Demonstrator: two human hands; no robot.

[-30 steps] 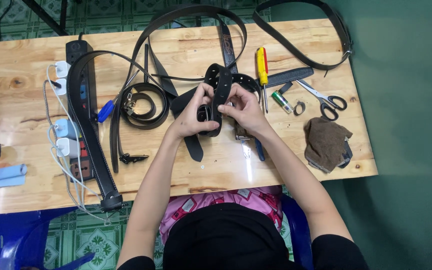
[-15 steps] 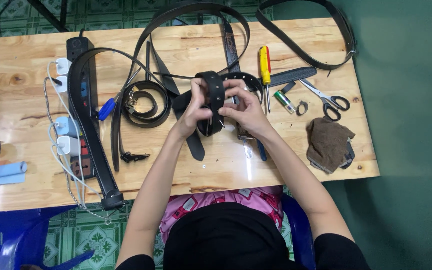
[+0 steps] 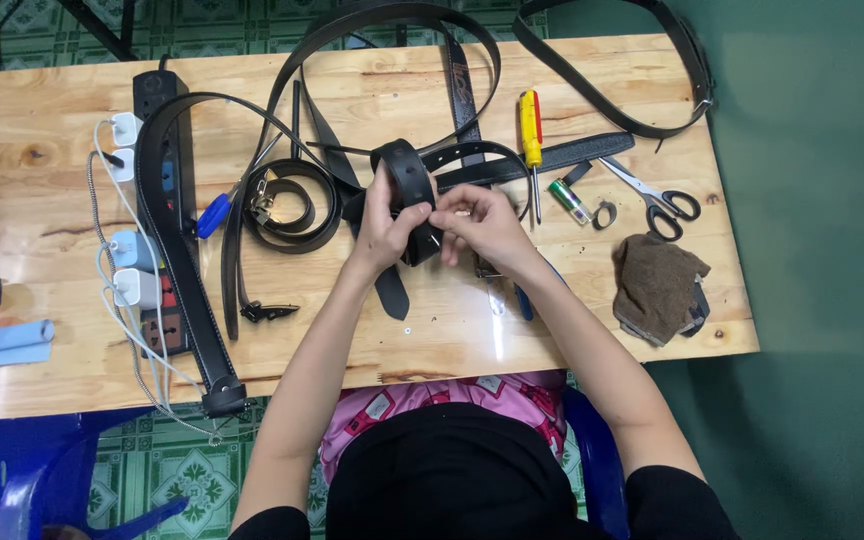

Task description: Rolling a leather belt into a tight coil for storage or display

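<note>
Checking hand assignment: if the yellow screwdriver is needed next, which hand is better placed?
Probably right. The right hand lies nearer the yellow screwdriver, and only its fingers pinch the black belt. The left hand wraps the belt loop, steadying it.

- pale pine-wood counter (image 3: 572, 300): varnished, glossy, glare showing along the grain;
- black leather belt loop (image 3: 407, 180) held in the left hand (image 3: 384, 232) and right hand (image 3: 484, 226): smooth, faint sheen;
- long black leather strap with stitched edges (image 3: 174, 260): matt, metal buckle at its end;
- yellow-handled screwdriver (image 3: 529, 125): shiny plastic grip, bare metal shaft;
- steel scissors with black plastic handles (image 3: 652, 195): bright blades;
- crumpled brown cloth (image 3: 657, 285): coarse, fuzzy, dull;
- black plastic power strip (image 3: 157, 120) with white plastic chargers: smooth.
</note>
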